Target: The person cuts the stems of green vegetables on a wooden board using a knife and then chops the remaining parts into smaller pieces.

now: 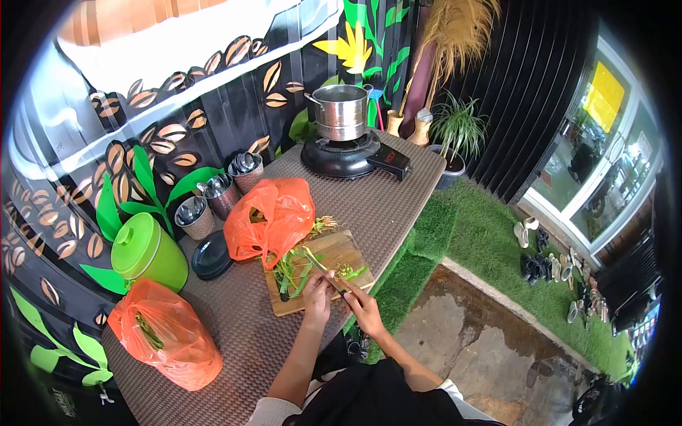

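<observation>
Nearest, the right hand [364,310] is closed round the handle of a knife [323,268], blade angled toward eleven o'clock over the cutting board [345,250]. The left hand [317,293] lies curled on the long green stalks [290,275] (its grip is hidden). A few cut bits [352,270] lie at the board's three o'clock; most stalks look whole, so the chopping seems barely begun. An orange bag [273,216] sits at eleven.

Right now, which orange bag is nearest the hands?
The bag on the cutting board, at its far corner, greens spilling out. The other bag lies apart at the table's near end, by the green tub.
</observation>
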